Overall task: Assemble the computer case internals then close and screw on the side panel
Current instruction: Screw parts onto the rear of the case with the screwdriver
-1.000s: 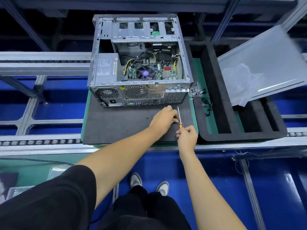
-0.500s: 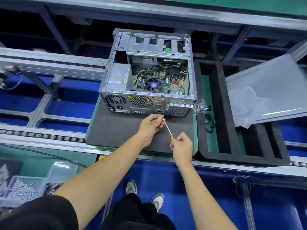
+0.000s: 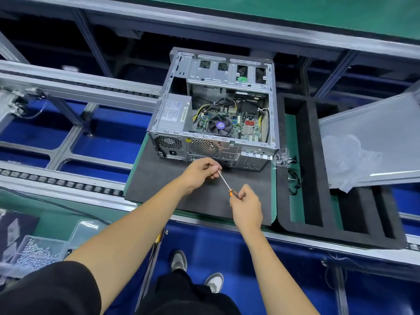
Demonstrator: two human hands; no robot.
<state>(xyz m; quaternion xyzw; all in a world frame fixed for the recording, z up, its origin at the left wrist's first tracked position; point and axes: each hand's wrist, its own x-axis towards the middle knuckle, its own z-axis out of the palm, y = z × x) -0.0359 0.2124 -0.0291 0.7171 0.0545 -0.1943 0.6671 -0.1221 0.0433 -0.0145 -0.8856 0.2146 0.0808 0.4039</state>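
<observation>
A: Where's the computer case (image 3: pixel 213 114)?

B: Lying on its side with the open side up, on the far part of a grey foam mat (image 3: pixel 200 201), its rear panel facing the person. Inside sit the power supply (image 3: pixel 173 113) at left and the motherboard (image 3: pixel 229 123) with its round fan to the right.

A: And the hands?

B: The right hand (image 3: pixel 246 208) grips the orange handle of a thin screwdriver (image 3: pixel 225 181), shaft slanting up and left. The left hand (image 3: pixel 201 170) has its fingers curled, pinching at the shaft's tip, just near of the case's rear panel. Whether a screw sits between those fingertips I cannot tell; it is too small.

A: The side panel?

B: A grey side panel (image 3: pixel 372 135) lies at far right, tilted across a black foam tray (image 3: pixel 309 178), with crumpled clear plastic (image 3: pixel 347 160) on it. A small bag (image 3: pixel 281 156) rests just beside the case's near right corner.

A: Anything at left?

B: A clear box of screws (image 3: pixel 38 253) at the near left edge.
</observation>
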